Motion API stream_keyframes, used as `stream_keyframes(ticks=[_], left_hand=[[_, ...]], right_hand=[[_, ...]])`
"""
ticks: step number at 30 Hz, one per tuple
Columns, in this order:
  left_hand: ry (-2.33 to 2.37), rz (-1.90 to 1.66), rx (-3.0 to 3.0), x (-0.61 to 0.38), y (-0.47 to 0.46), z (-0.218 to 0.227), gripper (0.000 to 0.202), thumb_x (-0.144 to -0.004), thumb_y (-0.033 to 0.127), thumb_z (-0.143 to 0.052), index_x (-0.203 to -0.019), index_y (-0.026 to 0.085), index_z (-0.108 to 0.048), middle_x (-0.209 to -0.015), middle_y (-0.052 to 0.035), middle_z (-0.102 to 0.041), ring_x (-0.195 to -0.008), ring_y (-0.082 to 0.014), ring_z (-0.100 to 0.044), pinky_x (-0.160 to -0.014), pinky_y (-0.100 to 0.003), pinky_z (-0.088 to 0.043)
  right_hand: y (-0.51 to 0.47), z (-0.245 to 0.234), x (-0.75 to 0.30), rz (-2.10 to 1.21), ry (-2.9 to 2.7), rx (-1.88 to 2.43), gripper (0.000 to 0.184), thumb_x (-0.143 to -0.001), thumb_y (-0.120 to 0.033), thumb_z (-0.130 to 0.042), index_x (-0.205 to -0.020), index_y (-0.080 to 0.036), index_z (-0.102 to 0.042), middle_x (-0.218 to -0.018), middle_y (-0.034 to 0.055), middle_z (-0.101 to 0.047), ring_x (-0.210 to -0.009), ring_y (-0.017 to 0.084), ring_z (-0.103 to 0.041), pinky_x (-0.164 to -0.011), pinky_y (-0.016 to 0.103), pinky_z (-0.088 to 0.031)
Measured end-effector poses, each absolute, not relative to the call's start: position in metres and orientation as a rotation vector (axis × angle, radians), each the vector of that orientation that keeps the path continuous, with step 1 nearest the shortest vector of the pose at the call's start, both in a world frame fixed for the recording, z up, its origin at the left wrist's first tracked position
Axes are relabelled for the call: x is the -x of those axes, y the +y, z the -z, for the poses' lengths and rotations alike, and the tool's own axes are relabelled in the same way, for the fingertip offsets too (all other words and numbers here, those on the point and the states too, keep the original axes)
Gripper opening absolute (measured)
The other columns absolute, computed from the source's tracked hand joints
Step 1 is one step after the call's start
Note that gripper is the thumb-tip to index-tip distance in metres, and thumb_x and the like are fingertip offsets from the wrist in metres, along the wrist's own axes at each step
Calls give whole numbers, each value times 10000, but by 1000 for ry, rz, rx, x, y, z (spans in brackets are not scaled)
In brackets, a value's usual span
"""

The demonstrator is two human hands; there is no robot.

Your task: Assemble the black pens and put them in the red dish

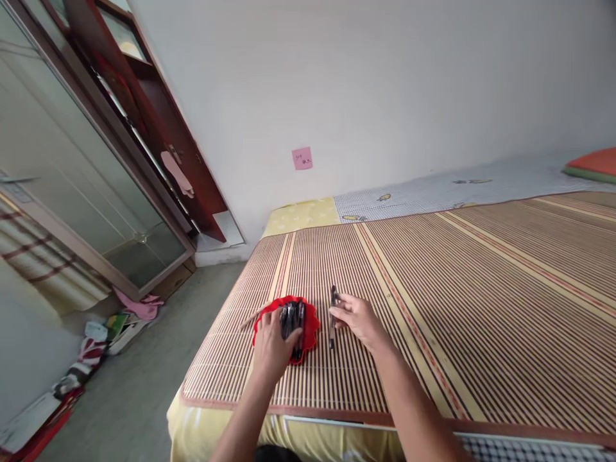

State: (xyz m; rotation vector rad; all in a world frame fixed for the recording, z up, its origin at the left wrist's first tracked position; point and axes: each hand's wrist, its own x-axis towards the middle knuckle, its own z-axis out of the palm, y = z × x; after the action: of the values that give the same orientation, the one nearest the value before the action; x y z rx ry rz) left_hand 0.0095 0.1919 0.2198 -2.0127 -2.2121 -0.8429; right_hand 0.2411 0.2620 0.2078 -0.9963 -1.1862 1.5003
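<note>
A red scalloped dish [312, 324] lies on the striped bamboo mat near the front left of the bed. Several dark pens [292, 314] are bunched in it. My left hand [273, 340] rests over the dish's left side, its fingers and thumb curled around the bunch of pens. Just right of the dish, my right hand [355, 317] pinches a single black-capped pen [332, 330] between thumb and fingers, its length pointing away from me. A thin light-brown stick [249, 319] sticks out on the left side of the dish, partly hidden by it.
The bamboo mat [409, 276] covers most of the bed. A pink note [302, 158] is stuck on the white wall behind. An orange and green cushion [594, 165] sits at the far right. Left of the bed are a floor strip, a glass door [96, 160] and piled shoes and cloths [81, 366].
</note>
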Motion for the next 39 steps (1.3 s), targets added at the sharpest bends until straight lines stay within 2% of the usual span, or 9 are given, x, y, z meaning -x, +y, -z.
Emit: stream_keyframes(ticks=[5,12,15,21,26,29,32,36,39], left_hand=[[-2307,866,1941,-18,205,-202,459,-877,214,-618,-1329,149,-575,-1246,-165,-615,-1179,-328,-615,-1030,-484,-500],[-2361,867,1831,37,216,-217,319,-954,295,-517,-1203,161,-664,-1221,-159,-657,-1172,-314,-635,-1034,-442,-487],[-2465,814,1705,79,233,-231,276,-896,262,-564,-1087,116,-700,-1127,-188,-680,-1112,-338,-653,-963,-430,-498],[-2573,751,1830,107,252,-222,87,-789,233,-644,-749,167,-683,-816,-83,-698,-809,-243,-664,-709,-301,-472],[-2644,871,2066,104,248,-216,156,-777,250,-584,-811,163,-709,-618,-13,-666,-600,-196,-635,-584,-274,-454],[-2619,981,2140,101,237,-220,295,-846,390,-518,-766,169,-697,-663,-33,-691,-638,-204,-659,-603,-284,-477],[-2576,1029,2109,95,222,-221,319,-819,457,-553,-708,183,-671,-678,-38,-684,-664,-210,-643,-603,-284,-444],[-2589,1040,2026,88,212,-218,135,-716,306,-603,-731,188,-667,-571,10,-613,-562,-189,-577,-541,-269,-373],[-2606,1086,1932,88,220,-219,140,-720,240,-547,-748,184,-672,-602,-1,-637,-576,-187,-588,-543,-264,-380]], right_hand=[[256,-213,-219,-1519,-1156,973,637,-761,-189,-820,-1356,-112,-609,-820,2,-702,-666,150,-705,-579,268,-636],[256,-209,-226,-1541,-1181,946,629,-779,-232,-825,-1365,-145,-612,-828,9,-719,-698,170,-722,-613,294,-648],[260,-205,-237,-1520,-1184,962,668,-799,-243,-814,-1412,-138,-571,-870,21,-738,-692,162,-727,-626,291,-649],[265,-208,-252,-1466,-1200,1002,608,-821,-236,-801,-1388,-145,-598,-934,53,-760,-736,180,-750,-680,330,-676],[265,-207,-254,-1448,-1196,1029,649,-814,-243,-804,-1411,-126,-577,-926,54,-762,-726,176,-751,-656,312,-672],[266,-201,-251,-1450,-1201,1015,664,-806,-265,-812,-1413,-130,-580,-921,51,-763,-722,172,-746,-645,305,-664],[267,-197,-249,-1450,-1211,1000,672,-801,-290,-818,-1413,-141,-585,-942,57,-768,-727,172,-747,-646,311,-663],[268,-197,-248,-1459,-1211,987,695,-793,-303,-823,-1422,-141,-575,-948,54,-763,-721,169,-743,-648,317,-665],[266,-201,-250,-1464,-1205,986,661,-793,-283,-823,-1395,-133,-596,-938,55,-756,-718,170,-742,-644,313,-664]])
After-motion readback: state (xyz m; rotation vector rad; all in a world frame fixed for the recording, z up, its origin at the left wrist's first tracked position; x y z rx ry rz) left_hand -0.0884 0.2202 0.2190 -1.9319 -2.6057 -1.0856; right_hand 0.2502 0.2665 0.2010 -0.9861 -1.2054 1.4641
